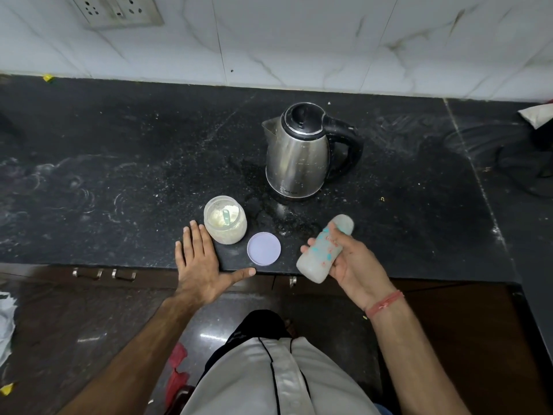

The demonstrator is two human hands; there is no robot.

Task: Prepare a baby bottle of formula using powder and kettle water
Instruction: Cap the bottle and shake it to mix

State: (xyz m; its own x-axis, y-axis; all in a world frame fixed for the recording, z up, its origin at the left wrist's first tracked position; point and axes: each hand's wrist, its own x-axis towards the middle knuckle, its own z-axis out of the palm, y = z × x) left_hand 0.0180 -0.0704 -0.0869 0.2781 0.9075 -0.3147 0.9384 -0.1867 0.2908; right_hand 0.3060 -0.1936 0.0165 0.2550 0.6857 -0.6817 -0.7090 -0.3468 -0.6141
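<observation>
A steel kettle [299,157] with a black lid and handle stands on the black counter [119,175], spout to the left. In front of it an open jar of pale powder [226,224] holds a small scoop. The jar's lilac lid [264,248] lies flat just right of it. My left hand [200,262] rests flat and spread on the counter edge, fingertips beside the jar. My right hand [356,265] holds the capped baby bottle [321,253], tilted and blurred, over the counter's front edge; it looks milky inside.
A white marble wall with a socket plate [116,10] backs the counter. Dark cloth and cables [523,163] lie at the right end. Cabinet handles [104,274] sit below the front edge. Red scraps [178,372] lie on the floor.
</observation>
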